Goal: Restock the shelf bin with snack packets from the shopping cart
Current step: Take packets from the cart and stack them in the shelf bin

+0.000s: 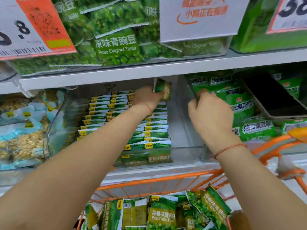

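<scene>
A clear plastic shelf bin (pixel 186 130) on the middle shelf holds rows of green garlic pea packets (pixel 149 130) standing on edge. My left hand (pixel 146 97) reaches deep into the bin and grips one green packet (pixel 163 89) at the back, just under the upper shelf. My right hand (pixel 211 113) grips the top edge of the bin's right wall. Below, the orange shopping cart (pixel 166 178) holds several more garlic pea packets (pixel 163 213).
The upper shelf carries original-taste pea bags (pixel 116 44) and price signs (pixel 199 17). Left of the bin lie peanut packs (pixel 21 133); to its right are green mixed-snack bags (pixel 240 100) and a dark cardboard tray (pixel 274 100). The shelf edge (pixel 116 75) sits close above my hands.
</scene>
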The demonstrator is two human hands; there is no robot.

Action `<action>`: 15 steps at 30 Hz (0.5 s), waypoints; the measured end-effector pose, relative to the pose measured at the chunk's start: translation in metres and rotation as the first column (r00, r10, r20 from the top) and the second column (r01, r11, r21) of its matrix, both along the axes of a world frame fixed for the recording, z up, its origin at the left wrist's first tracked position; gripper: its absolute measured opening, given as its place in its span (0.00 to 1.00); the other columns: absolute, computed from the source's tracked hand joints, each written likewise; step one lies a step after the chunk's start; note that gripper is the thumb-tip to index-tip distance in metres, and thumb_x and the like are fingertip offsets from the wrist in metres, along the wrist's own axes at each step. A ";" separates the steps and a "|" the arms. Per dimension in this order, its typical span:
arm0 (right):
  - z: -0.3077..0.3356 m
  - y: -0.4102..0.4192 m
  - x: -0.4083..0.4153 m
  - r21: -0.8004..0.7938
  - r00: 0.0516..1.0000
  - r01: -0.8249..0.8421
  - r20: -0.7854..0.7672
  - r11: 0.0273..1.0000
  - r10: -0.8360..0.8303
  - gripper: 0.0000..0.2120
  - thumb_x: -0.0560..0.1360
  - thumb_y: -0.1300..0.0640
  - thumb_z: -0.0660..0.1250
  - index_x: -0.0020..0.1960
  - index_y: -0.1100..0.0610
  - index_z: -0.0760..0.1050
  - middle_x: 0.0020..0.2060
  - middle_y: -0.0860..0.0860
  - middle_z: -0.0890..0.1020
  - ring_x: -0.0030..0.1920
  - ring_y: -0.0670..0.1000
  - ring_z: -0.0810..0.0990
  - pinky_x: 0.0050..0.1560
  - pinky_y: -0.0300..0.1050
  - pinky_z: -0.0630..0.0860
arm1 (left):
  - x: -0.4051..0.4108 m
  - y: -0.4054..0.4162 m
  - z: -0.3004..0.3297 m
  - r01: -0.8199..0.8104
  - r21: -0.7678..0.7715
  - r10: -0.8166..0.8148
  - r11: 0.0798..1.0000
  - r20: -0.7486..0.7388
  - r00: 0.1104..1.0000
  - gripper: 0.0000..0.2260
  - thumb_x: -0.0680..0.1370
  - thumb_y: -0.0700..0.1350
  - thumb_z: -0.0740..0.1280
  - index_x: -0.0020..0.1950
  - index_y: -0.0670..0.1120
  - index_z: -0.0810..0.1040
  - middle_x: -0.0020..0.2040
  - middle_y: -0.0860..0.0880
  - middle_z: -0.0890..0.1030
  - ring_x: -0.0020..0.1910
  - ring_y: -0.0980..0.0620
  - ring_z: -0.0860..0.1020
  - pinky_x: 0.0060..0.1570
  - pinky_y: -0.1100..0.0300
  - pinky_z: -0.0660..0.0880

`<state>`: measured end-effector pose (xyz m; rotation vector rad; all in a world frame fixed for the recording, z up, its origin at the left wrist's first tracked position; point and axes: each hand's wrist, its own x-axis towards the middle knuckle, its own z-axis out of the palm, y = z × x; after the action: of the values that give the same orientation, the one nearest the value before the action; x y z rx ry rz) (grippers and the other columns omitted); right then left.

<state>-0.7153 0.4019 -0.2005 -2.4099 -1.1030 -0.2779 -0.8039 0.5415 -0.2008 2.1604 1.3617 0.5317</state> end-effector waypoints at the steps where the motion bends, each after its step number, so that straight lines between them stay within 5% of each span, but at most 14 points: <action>1: -0.002 0.001 0.000 -0.002 1.000 -0.008 0.012 1.000 0.008 0.15 0.79 0.53 0.55 0.60 0.60 0.72 0.52 0.60 0.79 0.51 0.63 0.79 0.39 0.47 0.64 | 0.011 0.003 -0.004 0.022 0.041 -0.021 0.999 -0.026 0.999 0.15 0.79 0.52 0.63 0.55 0.41 0.78 0.56 0.40 0.80 0.56 0.42 0.76 0.41 0.59 0.65; 5: -0.010 -0.001 0.001 0.061 1.000 0.000 -0.013 0.998 0.001 0.15 0.80 0.50 0.55 0.60 0.57 0.73 0.52 0.58 0.79 0.51 0.62 0.78 0.38 0.45 0.60 | 0.048 0.011 -0.022 0.158 0.155 -0.126 0.975 -0.196 0.972 0.20 0.80 0.54 0.59 0.64 0.40 0.70 0.59 0.38 0.78 0.58 0.39 0.76 0.51 0.55 0.70; 10: -0.013 -0.002 0.001 0.143 0.998 -0.020 -0.059 0.990 0.029 0.15 0.79 0.48 0.56 0.59 0.54 0.74 0.51 0.56 0.80 0.49 0.62 0.78 0.37 0.45 0.61 | 0.058 0.022 -0.039 0.334 0.288 -0.118 0.897 -0.572 0.812 0.19 0.79 0.43 0.63 0.67 0.35 0.66 0.65 0.36 0.72 0.64 0.39 0.71 0.61 0.55 0.66; 15: -0.013 -0.003 0.001 0.172 0.993 -0.017 -0.109 0.985 0.036 0.15 0.79 0.48 0.57 0.59 0.53 0.75 0.51 0.55 0.80 0.49 0.61 0.78 0.38 0.45 0.62 | 0.054 0.029 -0.042 0.298 0.252 -0.097 0.921 -0.591 0.801 0.20 0.77 0.41 0.64 0.67 0.35 0.68 0.65 0.36 0.73 0.65 0.39 0.71 0.60 0.54 0.69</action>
<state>-0.7146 0.3992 -0.2136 -2.2295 -1.0182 -0.2166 -0.7500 0.5700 -0.2427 2.8670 1.3699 0.0098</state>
